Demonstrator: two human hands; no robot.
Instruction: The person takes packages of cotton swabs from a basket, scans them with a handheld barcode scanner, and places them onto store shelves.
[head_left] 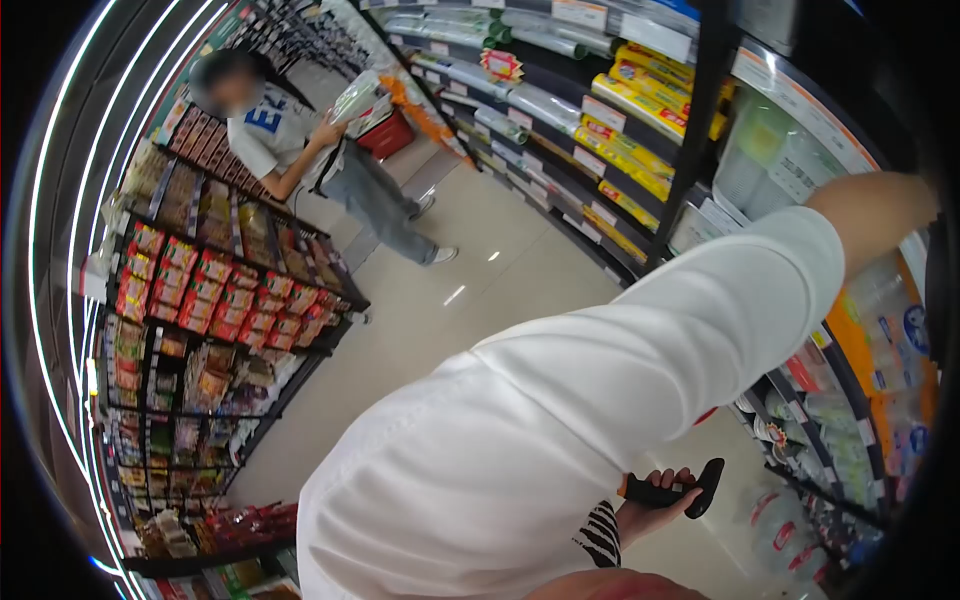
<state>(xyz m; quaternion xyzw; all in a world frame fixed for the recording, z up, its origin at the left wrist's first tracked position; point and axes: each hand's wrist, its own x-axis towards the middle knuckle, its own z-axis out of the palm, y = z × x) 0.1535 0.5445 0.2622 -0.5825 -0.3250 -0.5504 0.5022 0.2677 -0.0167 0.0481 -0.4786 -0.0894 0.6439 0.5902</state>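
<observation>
In the right grip [650,513], below the white sleeve [600,370] of the left arm, clasping a black handle [642,491], palm turned toward the camera and fingers curling around it. Showing an orange edge at one end of the handle and a broader black crosspiece [709,487] at the other.

Above the right grip, extending the left arm across toward the shelving, bare forearm [875,213] lying near clear plastic packs [785,150]. Not showing the left grip; being unable to tell whether released, clenched or holding goods.

Beside the right grip, toward the right edge of the view, seeing clear containers with red labels [782,525]. Farther above it, seeing yellow boxes [650,95] on a shelf. Well apart from it, across the aisle floor [490,240], seeing red packets [205,285] on a rack and a person [285,130] near a red basket [387,136].

In judgement, at the right grip, calling for a firm, even hold, a relaxed wrist and a crosspiece pointing clear of the sleeve. Beyond it, calling for slow, controlled movement of the forearm, risking otherwise a brush against the light packs.
</observation>
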